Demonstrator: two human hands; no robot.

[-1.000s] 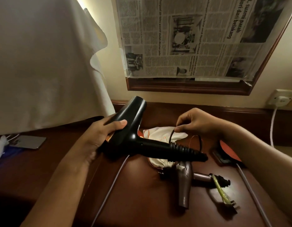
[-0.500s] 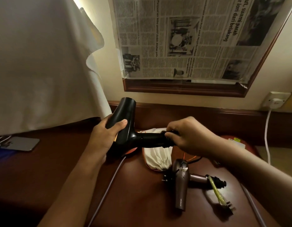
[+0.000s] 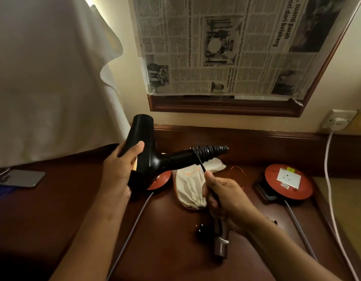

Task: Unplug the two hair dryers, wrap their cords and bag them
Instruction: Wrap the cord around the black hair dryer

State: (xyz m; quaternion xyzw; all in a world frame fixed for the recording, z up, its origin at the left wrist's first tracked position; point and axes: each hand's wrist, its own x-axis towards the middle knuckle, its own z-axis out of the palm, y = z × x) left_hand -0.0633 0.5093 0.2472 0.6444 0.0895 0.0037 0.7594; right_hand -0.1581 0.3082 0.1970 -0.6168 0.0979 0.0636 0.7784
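Observation:
My left hand [image 3: 120, 169] grips the barrel of a black hair dryer [image 3: 144, 147], held above the dark wooden desk with its handle pointing right. Black cord [image 3: 209, 152] is coiled in several turns around the end of that handle. My right hand [image 3: 224, 197] is shut on the free length of this cord just below the handle, pulling it taut. A cream drawstring bag [image 3: 190, 185] lies flat on the desk under the dryer. A second, brown hair dryer [image 3: 221, 246] lies nearer me, partly hidden by my right wrist, with a black plug [image 3: 199, 230] beside it.
Two round red extension reels sit on the desk, one [image 3: 288, 184] at right with a white socket face, one [image 3: 161, 180] under the black dryer. Grey cables run toward me. A wall socket [image 3: 336, 120] holds a white plug. A phone [image 3: 23, 177] lies far left.
My right hand has left the handle and dropped toward me, drawing the cord down. The coils on the handle are now uncovered. The black dryer sits a little higher.

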